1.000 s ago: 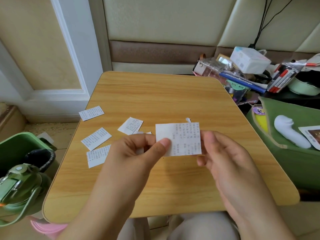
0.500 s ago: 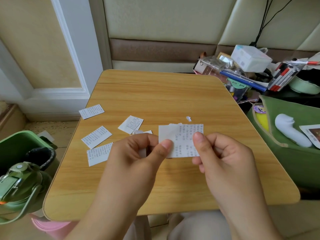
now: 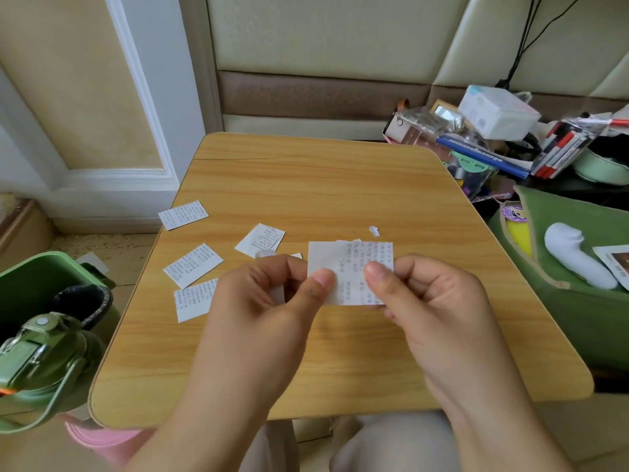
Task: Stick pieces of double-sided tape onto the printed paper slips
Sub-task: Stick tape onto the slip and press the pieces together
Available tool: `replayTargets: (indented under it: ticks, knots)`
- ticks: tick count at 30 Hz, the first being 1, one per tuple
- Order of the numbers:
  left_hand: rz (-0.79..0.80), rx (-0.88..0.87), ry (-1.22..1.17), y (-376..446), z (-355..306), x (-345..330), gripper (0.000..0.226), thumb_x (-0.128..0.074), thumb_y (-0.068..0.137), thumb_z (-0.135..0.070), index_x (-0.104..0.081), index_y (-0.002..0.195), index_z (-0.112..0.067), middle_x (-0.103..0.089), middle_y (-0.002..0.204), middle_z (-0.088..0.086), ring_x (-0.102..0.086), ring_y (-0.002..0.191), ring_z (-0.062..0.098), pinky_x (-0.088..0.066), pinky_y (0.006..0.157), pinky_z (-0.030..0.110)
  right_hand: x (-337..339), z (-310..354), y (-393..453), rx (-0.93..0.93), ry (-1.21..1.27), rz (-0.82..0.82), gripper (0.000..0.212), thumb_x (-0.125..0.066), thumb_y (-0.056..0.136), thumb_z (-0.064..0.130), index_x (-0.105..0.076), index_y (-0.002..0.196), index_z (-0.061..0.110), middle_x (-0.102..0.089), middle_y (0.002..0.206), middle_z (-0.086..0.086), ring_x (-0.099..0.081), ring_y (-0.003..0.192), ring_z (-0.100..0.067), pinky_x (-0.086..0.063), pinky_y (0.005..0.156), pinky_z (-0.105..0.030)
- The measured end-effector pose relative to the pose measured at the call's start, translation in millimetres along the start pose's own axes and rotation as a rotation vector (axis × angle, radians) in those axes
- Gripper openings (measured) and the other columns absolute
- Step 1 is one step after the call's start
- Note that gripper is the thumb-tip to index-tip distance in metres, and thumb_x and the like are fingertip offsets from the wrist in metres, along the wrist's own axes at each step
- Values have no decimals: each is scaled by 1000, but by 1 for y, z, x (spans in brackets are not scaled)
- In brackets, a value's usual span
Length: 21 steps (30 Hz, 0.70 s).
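A small stack of white printed paper slips (image 3: 350, 267) is held above the wooden table (image 3: 340, 185). My left hand (image 3: 269, 301) pinches its left edge with thumb and fingers. My right hand (image 3: 432, 301) grips its right side, thumb pressed on the printed face. Several loose printed slips lie on the table to the left: one at the far left (image 3: 183, 214), one in the middle (image 3: 260, 240), one below (image 3: 193, 265) and one partly behind my left hand (image 3: 194, 299). A tiny white scrap (image 3: 374, 230) lies just beyond the held stack. No tape is clearly visible.
A green bin (image 3: 37, 284) and a green flask (image 3: 41, 356) stand left of the table. On the right lies a green pouch (image 3: 575, 301) with a white object (image 3: 575, 257). Cluttered stationery, a white box (image 3: 497, 112) and pens (image 3: 561, 148) sit at the back right.
My right hand has slid up over the slips, its thumb now pressing on the printed face. The stack has dropped slightly toward my hands; my left hand keeps its pinch.
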<state>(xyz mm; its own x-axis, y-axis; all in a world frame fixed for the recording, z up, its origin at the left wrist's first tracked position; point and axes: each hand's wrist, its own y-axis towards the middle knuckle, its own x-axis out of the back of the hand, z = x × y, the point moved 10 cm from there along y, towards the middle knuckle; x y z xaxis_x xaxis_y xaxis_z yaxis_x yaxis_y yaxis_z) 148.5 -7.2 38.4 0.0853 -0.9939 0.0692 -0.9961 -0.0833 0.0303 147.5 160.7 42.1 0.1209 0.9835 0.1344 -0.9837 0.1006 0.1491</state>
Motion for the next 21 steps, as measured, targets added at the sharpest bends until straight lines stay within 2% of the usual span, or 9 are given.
replayTargets:
  ticks: [3, 5, 7, 9, 12, 14, 16, 19, 21]
  knots:
    - [-25, -97, 210, 3, 1, 2, 23, -66, 82, -29, -66, 60, -22, -39, 40, -9, -32, 37, 7, -26, 40, 11, 1, -18, 6, -72, -47, 2, 37, -70, 81, 36, -62, 72, 1, -52, 53, -4, -42, 52, -7, -34, 53, -18]
    - [-80, -294, 524, 5, -2, 5, 7, -67, 80, -32, -73, 82, -28, -44, 46, -12, -39, 43, 9, -32, 53, 12, 4, -44, 12, -140, -143, -12, 28, -70, 84, 26, -64, 73, 2, -52, 55, -6, -45, 54, -7, -36, 54, -20]
    - [-81, -384, 841, 10, 9, 3, 32, -79, 71, -30, -74, 100, -18, -48, 55, -10, -36, 47, 13, -36, 64, 29, 3, -70, 16, -194, -306, 3, 25, -69, 84, 23, -64, 70, 4, -46, 51, 3, -40, 51, -8, -33, 51, -22]
    - [-33, -429, 1012, 14, 32, -4, 40, -88, 57, -29, -76, 94, -19, -56, 62, -4, -37, 49, 21, -33, 66, 36, -4, -93, 17, -220, -464, 40, 31, -69, 85, 23, -60, 67, 0, -31, 43, 10, -28, 45, -7, -24, 46, -22]
    - [112, -455, 1062, 15, 58, -22, 26, -81, 63, -36, -75, 87, -26, -54, 71, -4, -51, 57, 21, -29, 66, 36, -11, -109, 16, -231, -582, 22, 38, -69, 84, 25, -52, 62, -1, -22, 41, 6, -21, 47, -11, -20, 48, -27]
    - [156, -411, 1090, 16, 70, -27, 22, -67, 66, -40, -74, 83, -29, -48, 70, -5, -51, 59, 18, -27, 66, 34, -12, -114, 16, -219, -648, 6, 42, -69, 83, 25, -43, 56, 6, -23, 40, 4, -20, 47, -12, -20, 48, -28]
    - [178, -390, 1116, 17, 81, -30, 22, -63, 66, -41, -75, 82, -31, -45, 69, -6, -51, 60, 18, -22, 67, 33, -11, -113, 16, -184, -713, -5, 41, -70, 82, 24, -39, 55, 15, -27, 42, 6, -23, 48, -11, -20, 47, -26]
    - [170, -384, 1097, 19, 88, -30, 25, -63, 65, -43, -75, 85, -32, -40, 70, -8, -53, 60, 17, -24, 66, 32, -8, -103, 16, -86, -753, -58, 18, -73, 79, 21, -55, 81, 21, -36, 70, 17, -43, 74, -11, -30, 63, -21]
    - [165, -381, 1079, 20, 89, -29, 26, -63, 66, -45, -75, 86, -33, -37, 71, -10, -54, 61, 17, -28, 64, 33, -11, -96, 16, 4, -793, -56, 19, -73, 78, 17, -61, 93, 19, -37, 82, 18, -48, 90, -14, -36, 78, -24]
